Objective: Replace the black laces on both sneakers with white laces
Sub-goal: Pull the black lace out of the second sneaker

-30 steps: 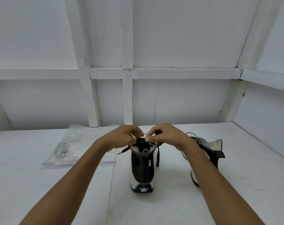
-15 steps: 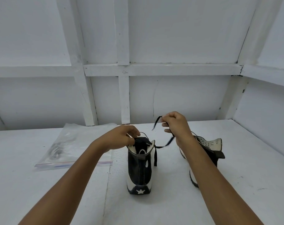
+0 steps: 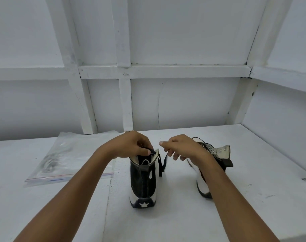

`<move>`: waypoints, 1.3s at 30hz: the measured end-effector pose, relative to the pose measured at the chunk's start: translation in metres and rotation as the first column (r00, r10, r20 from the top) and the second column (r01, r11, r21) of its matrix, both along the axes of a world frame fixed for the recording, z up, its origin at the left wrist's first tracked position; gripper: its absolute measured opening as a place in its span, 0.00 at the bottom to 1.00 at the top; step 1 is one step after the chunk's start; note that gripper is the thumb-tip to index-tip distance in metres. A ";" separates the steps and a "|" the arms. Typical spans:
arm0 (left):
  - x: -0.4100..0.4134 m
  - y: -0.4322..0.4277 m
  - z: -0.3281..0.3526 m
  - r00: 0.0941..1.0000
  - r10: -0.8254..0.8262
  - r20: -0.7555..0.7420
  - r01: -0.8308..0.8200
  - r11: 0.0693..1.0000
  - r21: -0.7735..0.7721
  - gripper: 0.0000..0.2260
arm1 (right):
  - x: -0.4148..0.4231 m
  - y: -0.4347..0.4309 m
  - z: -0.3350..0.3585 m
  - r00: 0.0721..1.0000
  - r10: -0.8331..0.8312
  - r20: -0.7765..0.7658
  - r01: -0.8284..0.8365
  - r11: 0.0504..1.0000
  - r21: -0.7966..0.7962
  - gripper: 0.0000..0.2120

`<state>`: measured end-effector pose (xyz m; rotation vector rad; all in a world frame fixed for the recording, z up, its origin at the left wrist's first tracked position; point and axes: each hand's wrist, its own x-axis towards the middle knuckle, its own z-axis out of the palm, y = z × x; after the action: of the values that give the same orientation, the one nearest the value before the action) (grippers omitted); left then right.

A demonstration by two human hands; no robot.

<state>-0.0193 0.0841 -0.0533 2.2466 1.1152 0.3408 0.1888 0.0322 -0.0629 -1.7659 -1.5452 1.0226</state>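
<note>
A black and white high-top sneaker (image 3: 143,182) stands on the white table (image 3: 166,224) with its heel toward me. My left hand (image 3: 131,145) pinches the black lace (image 3: 160,165) at the top of the sneaker's collar. My right hand (image 3: 181,147) hovers just right of the collar with curled fingers, and a loose black lace end hangs below it; whether it holds that end is unclear. The second sneaker (image 3: 216,154) lies behind my right forearm, its collar open and partly hidden.
A clear zip bag (image 3: 64,158) holding pale laces lies on the table at the left. White framed walls close the table at the back and right. Bare table surface lies in front of the sneakers.
My right hand, which had pulled a black lace end up and to the right, has come back down beside the collar. The lace now hangs slack. The left hand stays at the collar.
</note>
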 end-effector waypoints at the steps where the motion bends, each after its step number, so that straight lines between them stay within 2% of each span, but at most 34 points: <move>1: 0.002 0.000 0.000 1.000 -0.012 -0.027 0.012 1.000 0.017 0.04 | -0.003 -0.003 0.001 0.999 0.031 0.017 -0.030 0.999 -0.019 0.17; 3: 0.006 0.000 -0.003 0.999 -0.022 -0.049 0.024 0.999 0.039 0.04 | -0.008 -0.005 0.002 0.999 0.047 0.027 -0.046 0.999 -0.026 0.17; 6: 0.009 -0.001 -0.007 1.000 -0.010 0.013 0.009 0.999 0.052 0.04 | -0.009 -0.006 0.002 0.998 0.038 -0.042 -0.039 0.999 -0.015 0.11; 10: 0.003 -0.002 -0.005 0.959 0.106 0.264 -0.090 0.993 -0.074 0.04 | -0.005 -0.007 0.003 0.999 0.025 -0.049 -0.027 0.999 -0.038 0.08; 12: -0.004 0.001 -0.003 0.878 0.222 0.424 -0.163 0.972 -0.172 0.04 | -0.005 -0.007 0.004 0.999 0.024 -0.041 -0.027 0.998 -0.062 0.06; 14: -0.012 0.006 -0.004 0.729 0.382 0.568 -0.201 0.913 -0.356 0.05 | -0.005 -0.006 0.004 0.999 0.024 -0.029 -0.027 0.996 -0.086 0.06; 16: -0.018 0.011 -0.004 0.619 0.504 0.602 -0.195 0.842 -0.504 0.07 | -0.005 -0.005 0.004 0.999 0.029 -0.019 -0.030 0.994 -0.103 0.06; 17: -0.020 0.013 -0.005 0.624 0.536 0.569 -0.219 0.818 -0.532 0.08 | -0.005 -0.004 0.004 0.999 0.032 -0.017 -0.034 0.993 -0.110 0.06; 19: -0.022 0.015 -0.007 0.709 0.553 0.438 -0.324 0.807 -0.494 0.11 | -0.004 -0.003 0.005 0.999 0.042 -0.014 -0.044 0.991 -0.123 0.05; 21: -0.020 0.016 -0.006 0.807 0.510 0.299 -0.400 0.843 -0.358 0.15 | -0.005 -0.002 0.006 0.999 0.049 -0.013 -0.050 0.990 -0.130 0.06; 22: -0.018 0.015 -0.004 0.847 0.461 0.263 -0.388 0.876 -0.286 0.17 | -0.006 -0.001 0.006 0.999 0.050 -0.014 -0.051 0.990 -0.131 0.06; 24: -0.013 0.011 0.003 0.925 0.306 0.226 -0.276 0.949 -0.154 0.20 | -0.007 0.001 0.007 0.999 0.048 -0.018 -0.050 0.990 -0.129 0.06; 26: -0.006 0.005 0.010 0.986 0.117 0.118 -0.114 0.993 -0.035 0.18 | -0.008 0.003 0.007 0.999 0.046 -0.021 -0.049 0.991 -0.126 0.06; 28: 0.003 0.002 0.011 0.997 -0.026 -0.070 0.031 0.997 0.068 0.11 | -0.010 0.003 0.008 0.999 0.045 -0.022 -0.047 0.991 -0.128 0.05; 30: 0.010 0.002 0.007 0.977 -0.090 -0.195 0.114 0.987 0.115 0.06 | -0.010 0.004 0.007 0.999 0.045 -0.021 -0.048 0.990 -0.132 0.05; 32: 0.012 0.004 0.003 0.982 -0.092 -0.167 0.112 0.988 0.111 0.04 | -0.008 0.003 0.007 0.999 0.047 -0.015 -0.048 0.989 -0.137 0.05; 34: 0.009 0.007 0.003 0.997 -0.052 -0.052 0.057 0.993 0.099 0.03 | -0.006 0.003 0.007 0.999 0.050 -0.010 -0.051 0.989 -0.142 0.05; 36: 0.003 0.013 0.004 0.990 0.046 0.133 -0.054 0.997 0.059 0.03 | -0.003 0.002 0.006 0.998 0.058 -0.007 -0.058 0.987 -0.148 0.05; 39: -0.008 0.025 0.003 0.903 0.266 0.336 -0.304 0.950 0.065 0.05 | -0.001 0.002 0.004 0.997 0.078 -0.003 -0.077 0.987 -0.140 0.04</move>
<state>-0.0276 0.1092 -0.0498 2.0216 1.2690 0.8849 0.1880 0.0343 -0.0589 -1.8128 -1.5886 1.1937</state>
